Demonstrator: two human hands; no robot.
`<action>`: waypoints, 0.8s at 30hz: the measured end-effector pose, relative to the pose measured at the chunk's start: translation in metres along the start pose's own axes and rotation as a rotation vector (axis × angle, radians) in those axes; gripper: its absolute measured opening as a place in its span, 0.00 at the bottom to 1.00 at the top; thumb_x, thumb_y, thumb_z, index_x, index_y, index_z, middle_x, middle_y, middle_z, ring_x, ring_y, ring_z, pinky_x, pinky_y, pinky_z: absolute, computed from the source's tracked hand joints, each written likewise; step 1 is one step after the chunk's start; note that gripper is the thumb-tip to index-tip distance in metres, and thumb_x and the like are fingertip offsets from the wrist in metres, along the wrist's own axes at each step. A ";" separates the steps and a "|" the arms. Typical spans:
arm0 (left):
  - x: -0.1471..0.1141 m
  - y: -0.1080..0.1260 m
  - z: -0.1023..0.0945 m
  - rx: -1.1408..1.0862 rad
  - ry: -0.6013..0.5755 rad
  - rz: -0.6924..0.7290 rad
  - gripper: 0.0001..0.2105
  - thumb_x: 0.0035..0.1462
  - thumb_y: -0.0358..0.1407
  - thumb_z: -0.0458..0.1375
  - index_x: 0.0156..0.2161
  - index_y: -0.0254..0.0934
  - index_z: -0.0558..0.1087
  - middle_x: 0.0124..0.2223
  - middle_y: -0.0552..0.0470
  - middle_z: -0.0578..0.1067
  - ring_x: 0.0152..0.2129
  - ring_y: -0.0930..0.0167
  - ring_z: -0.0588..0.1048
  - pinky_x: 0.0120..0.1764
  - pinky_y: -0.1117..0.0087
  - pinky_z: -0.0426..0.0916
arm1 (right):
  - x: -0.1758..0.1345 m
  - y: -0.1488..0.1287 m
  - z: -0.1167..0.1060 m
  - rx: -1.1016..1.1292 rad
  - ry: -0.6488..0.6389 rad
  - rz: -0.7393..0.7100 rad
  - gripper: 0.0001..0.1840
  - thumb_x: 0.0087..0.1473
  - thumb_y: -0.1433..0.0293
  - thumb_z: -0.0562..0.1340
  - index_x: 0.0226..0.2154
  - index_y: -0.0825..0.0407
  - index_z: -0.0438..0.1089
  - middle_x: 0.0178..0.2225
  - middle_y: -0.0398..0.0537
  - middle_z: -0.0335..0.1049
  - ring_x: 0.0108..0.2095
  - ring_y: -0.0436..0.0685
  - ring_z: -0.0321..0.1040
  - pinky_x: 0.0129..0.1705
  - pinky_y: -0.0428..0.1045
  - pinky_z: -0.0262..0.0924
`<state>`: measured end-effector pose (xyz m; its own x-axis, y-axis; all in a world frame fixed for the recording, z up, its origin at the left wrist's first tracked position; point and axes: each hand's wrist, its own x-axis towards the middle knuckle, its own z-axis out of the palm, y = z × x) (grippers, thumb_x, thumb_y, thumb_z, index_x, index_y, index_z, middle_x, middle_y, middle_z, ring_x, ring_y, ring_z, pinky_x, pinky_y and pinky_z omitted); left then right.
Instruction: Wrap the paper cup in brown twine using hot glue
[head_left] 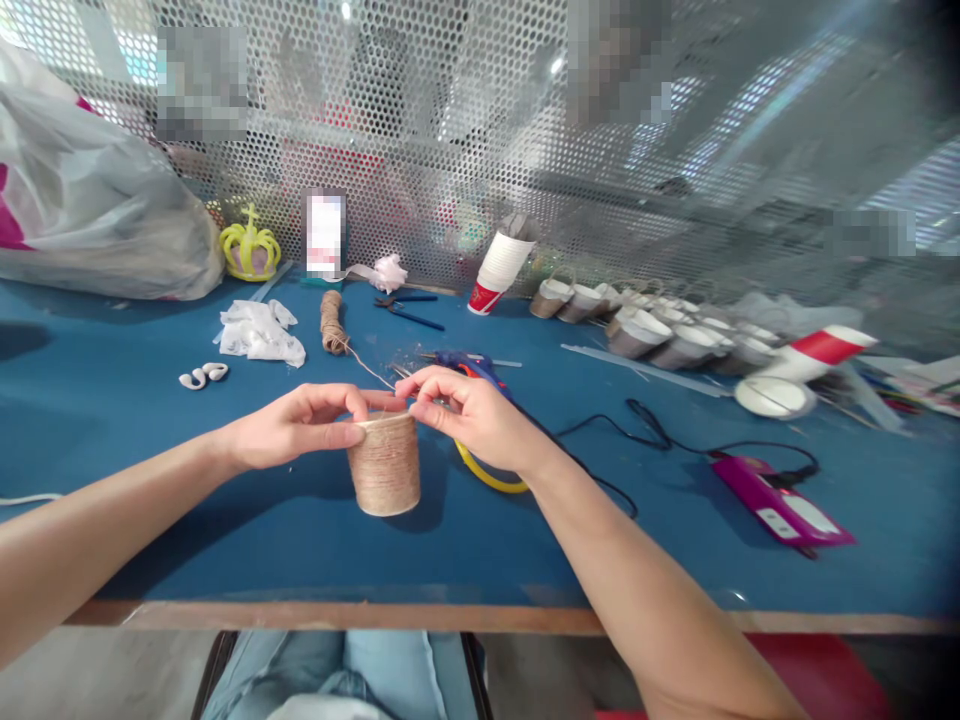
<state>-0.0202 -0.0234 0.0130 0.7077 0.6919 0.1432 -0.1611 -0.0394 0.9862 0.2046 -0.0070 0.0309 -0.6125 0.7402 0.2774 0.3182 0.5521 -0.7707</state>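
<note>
A cup wrapped in jute twine (386, 470) is upright over the blue table, near its front. My left hand (311, 425) grips its rim from the left, thumb outside and fingers over the top. At the rim's right side, my right hand (472, 415) is closed in a pinch on the jute twine (371, 371). That strand runs back to a twine bundle (331, 322). Behind my right hand lies a blue glue gun (469, 364), partly covered. A yellow loop (491, 478) shows below the hand; the rest of it is hidden.
Pliers (409, 310), a crumpled white bag (260, 332) and stacked paper cups (502, 265) lie farther back. Several small buckets (660, 335) stand at right. A black cord (660, 430) reaches a purple power strip (780, 500). Perforated metal mesh (420, 130) rises behind.
</note>
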 end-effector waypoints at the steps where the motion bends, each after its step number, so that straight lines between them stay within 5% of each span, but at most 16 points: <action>1: 0.000 0.000 0.000 -0.010 -0.004 -0.003 0.05 0.55 0.33 0.56 0.31 0.32 0.69 0.56 0.42 0.67 0.54 0.59 0.63 0.52 0.58 0.58 | 0.000 0.000 0.000 0.036 -0.003 0.014 0.11 0.54 0.64 0.57 0.24 0.52 0.62 0.40 0.50 0.67 0.43 0.54 0.65 0.46 0.52 0.59; 24: 0.001 -0.006 -0.011 -0.049 -0.040 0.042 0.04 0.52 0.33 0.59 0.32 0.35 0.73 0.49 0.46 0.69 0.51 0.62 0.64 0.50 0.60 0.60 | -0.003 -0.007 0.000 0.442 -0.038 0.145 0.11 0.48 0.65 0.63 0.24 0.54 0.64 0.37 0.50 0.70 0.44 0.55 0.66 0.46 0.53 0.58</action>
<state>-0.0261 -0.0144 0.0068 0.7264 0.6608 0.1889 -0.2244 -0.0318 0.9740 0.2040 -0.0136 0.0356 -0.6134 0.7783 0.1342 0.0687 0.2219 -0.9726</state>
